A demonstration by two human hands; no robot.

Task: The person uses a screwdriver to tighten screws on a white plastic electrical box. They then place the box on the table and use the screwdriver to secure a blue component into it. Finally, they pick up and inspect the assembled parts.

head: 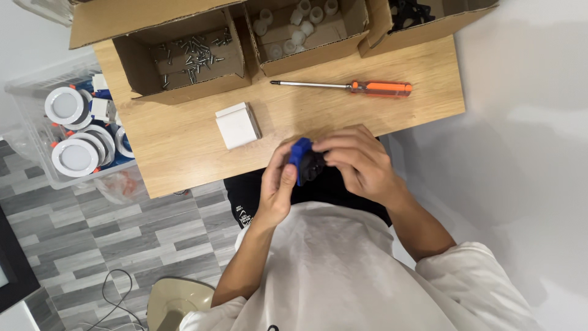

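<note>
Here we hold a small blue and black part (302,160) between both hands, just off the near edge of the wooden bench (184,147) and above our lap. Our left hand (277,187) is closed around the blue side of it, thumb laid along the face, while our right hand (358,162) curls over the black side, fingertips pressed on top, so both hands are gripping the same piece. How the blue and black halves meet is hidden under our fingers, so we cannot tell whether they are fully seated; we judge that we are in the middle of fitting them together by hand. The orange-handled screwdriver (349,87) lies untouched on the bench, well apart from the hands, which suggests that any fastening is still ahead. Behind it stand open cardboard boxes: one with loose screws (193,52), one with small white round pieces (297,24), and one at the far right with black parts (410,12). A small white square box (237,125) sits on the bench, near the hands but not touching them. To the left, on the floor beside the bench, a clear plastic bin (30,98) holds round white lamp fittings (67,105). No joined piece like ours shows set down on the bench, so we reckon most of the work remains.
</note>
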